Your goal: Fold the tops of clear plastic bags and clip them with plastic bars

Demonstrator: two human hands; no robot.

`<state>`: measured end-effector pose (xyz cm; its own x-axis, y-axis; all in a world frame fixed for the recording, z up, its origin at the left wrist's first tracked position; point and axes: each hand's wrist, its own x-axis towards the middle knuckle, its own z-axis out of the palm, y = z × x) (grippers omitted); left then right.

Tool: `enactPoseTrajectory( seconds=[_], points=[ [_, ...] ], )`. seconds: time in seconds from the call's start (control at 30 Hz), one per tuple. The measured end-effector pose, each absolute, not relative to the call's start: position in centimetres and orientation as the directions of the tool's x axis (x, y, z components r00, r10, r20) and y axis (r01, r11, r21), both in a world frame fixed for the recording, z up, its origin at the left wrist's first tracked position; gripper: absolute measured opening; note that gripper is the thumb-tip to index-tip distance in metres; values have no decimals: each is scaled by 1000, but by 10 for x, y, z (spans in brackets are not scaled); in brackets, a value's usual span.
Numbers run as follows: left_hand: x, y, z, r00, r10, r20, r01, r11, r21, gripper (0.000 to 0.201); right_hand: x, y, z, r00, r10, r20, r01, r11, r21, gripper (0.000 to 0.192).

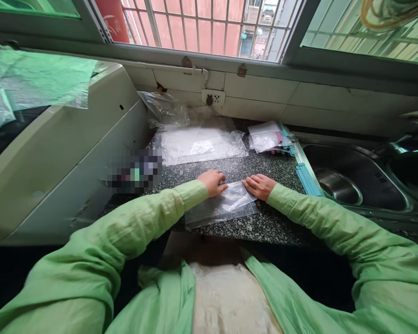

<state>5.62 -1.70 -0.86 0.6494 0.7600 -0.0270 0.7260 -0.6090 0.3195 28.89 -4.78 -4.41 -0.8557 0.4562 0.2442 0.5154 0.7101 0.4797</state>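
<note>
A clear plastic bag [226, 200] lies flat near the front edge of the speckled counter, its upper layer creased and slightly askew over the lower part. At its far left edge, my left hand [213, 182] has its fingers bent and closed on the film. Opposite, my right hand [259, 186] grips the upper right corner with fingers held close together. Both thumbs are partly hidden. Just beyond my hands, a stack of larger clear plastic bags [202, 141] rests on the counter [264, 169].
Small clear packets [264, 137] with pink and blue strips lie at the back right. Blue strips [307, 180] sit beside the metal sink [365, 174]. A pale appliance [90, 139] walls off the left, near a blurred-out item [135, 171]. A socket [213, 97] is on the tiles.
</note>
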Motion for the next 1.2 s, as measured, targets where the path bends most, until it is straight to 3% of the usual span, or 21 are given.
enactPoseTrajectory(
  seconds=[0.3, 0.37, 0.43, 0.5, 0.6, 0.7, 0.8, 0.97, 1.2],
  points=[
    [81, -16, -15, 526, 824, -212, 805, -401, 437, 9, 294, -43, -44, -828, 477, 294, 561, 720, 409, 33],
    [76, -15, -13, 528, 821, -218, 785, -374, 493, 5, 293, -40, -41, -775, 525, 350, 627, 706, 328, 32],
    [68, -13, -11, 513, 833, -208, 756, -324, 568, 4, 291, -36, -39, -640, 639, 427, 744, 654, 137, 29],
    [56, -11, -10, 473, 861, -186, 721, -257, 644, 6, 286, -32, -37, -426, 788, 444, 820, 544, -178, 29],
    [37, -8, -10, 398, 908, -132, 621, -161, 767, 9, 274, -23, -36, -206, 958, 201, 699, 288, -655, 47],
    [21, -8, -11, 328, 943, -63, 520, -124, 845, 11, 258, -14, -35, -194, 978, -71, 507, 38, -861, 66],
    [11, -11, -11, 230, 973, 2, 515, -124, 848, 10, 242, -7, -30, -230, 958, -171, 386, -72, -920, 71],
    [7, -16, -10, 134, 987, 84, 584, -147, 798, 12, 223, -2, -19, -190, 965, -180, 324, -112, -939, 70],
    [13, -17, -19, 189, 981, 45, 518, -139, 844, 18, 214, -4, -30, -129, 990, -58, 322, -13, -947, 36]
  ],
)
